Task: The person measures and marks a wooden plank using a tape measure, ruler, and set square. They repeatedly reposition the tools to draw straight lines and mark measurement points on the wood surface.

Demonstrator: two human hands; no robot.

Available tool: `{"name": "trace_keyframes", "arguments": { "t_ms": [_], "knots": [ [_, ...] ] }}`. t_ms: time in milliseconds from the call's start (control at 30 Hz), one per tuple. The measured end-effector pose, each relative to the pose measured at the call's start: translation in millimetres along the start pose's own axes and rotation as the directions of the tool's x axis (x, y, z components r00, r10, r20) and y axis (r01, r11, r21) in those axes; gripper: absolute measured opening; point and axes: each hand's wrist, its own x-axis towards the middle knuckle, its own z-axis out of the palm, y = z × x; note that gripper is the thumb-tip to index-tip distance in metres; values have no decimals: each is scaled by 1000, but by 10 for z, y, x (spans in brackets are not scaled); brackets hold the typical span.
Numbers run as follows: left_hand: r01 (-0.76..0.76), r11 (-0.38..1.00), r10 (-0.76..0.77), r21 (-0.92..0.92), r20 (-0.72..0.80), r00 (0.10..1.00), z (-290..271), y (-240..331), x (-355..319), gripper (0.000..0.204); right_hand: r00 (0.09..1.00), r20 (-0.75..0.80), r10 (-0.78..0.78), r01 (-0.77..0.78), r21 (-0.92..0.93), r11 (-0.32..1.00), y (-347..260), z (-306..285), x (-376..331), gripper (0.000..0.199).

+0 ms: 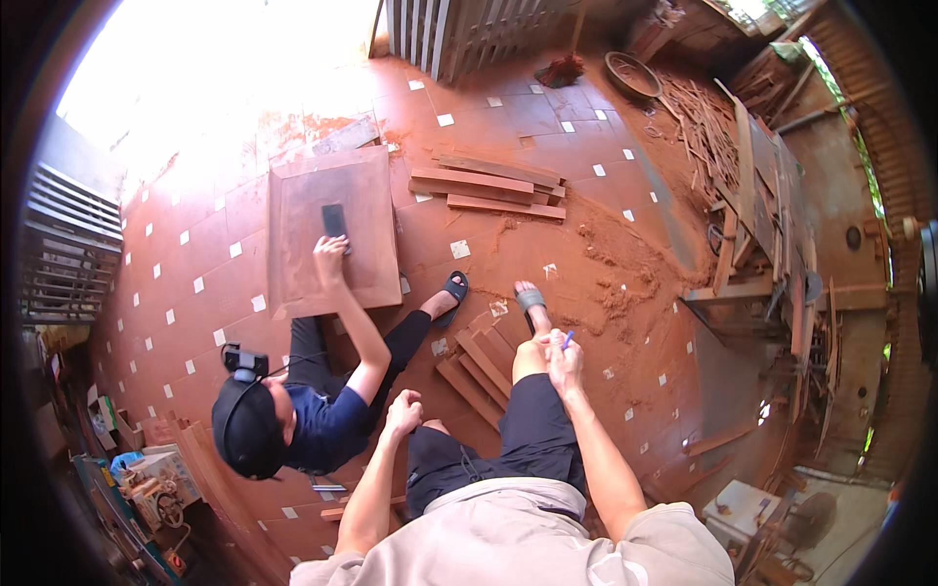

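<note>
My right hand [564, 365] rests by my right knee, its fingers closed around a blue pen [568, 339]. Over my left thigh, my left hand [403, 412] is curled into a loose fist, with nothing visible in it. Several reddish wood boards [481, 363] lie on the floor between my feet and the co-worker's. To the left sits a co-worker in a dark cap [246, 430], whose hand [331, 256] holds a dark, flat rectangular object [334, 221] against a framed wooden panel [337, 244].
Ahead lies a stack of sawn wood pieces [489, 186]. Sawdust [606, 264] covers the tiles at right. A round basket [633, 75] and heaped offcuts [699, 127] are at far right. Slatted frames [68, 239] stand left; machinery [156, 488] is lower left.
</note>
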Motion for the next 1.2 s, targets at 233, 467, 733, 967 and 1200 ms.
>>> {"name": "trace_keyframes", "arguments": {
  "t_ms": [233,467,733,967,1200],
  "knots": [
    [95,944,-177,-315,-244,954,1107,1232,3353,23,672,583,457,-635,136,761,55,1548,2180,40],
    [454,768,-641,-453,-554,531,1375,805,6648,44,432,652,623,-850,64,522,577,1308,3229,31],
    [424,730,-679,-536,-637,365,1087,526,7404,34,424,540,727,-879,52,474,451,1090,3974,29],
    [153,429,-329,-890,4,944,1843,1022,6252,20,515,612,600,-775,33,631,545,1130,3625,28],
    [-88,664,-4,-743,-122,993,2549,1239,3160,21,546,606,579,-412,-407,815,1075,1471,2555,29]
  ]
}}
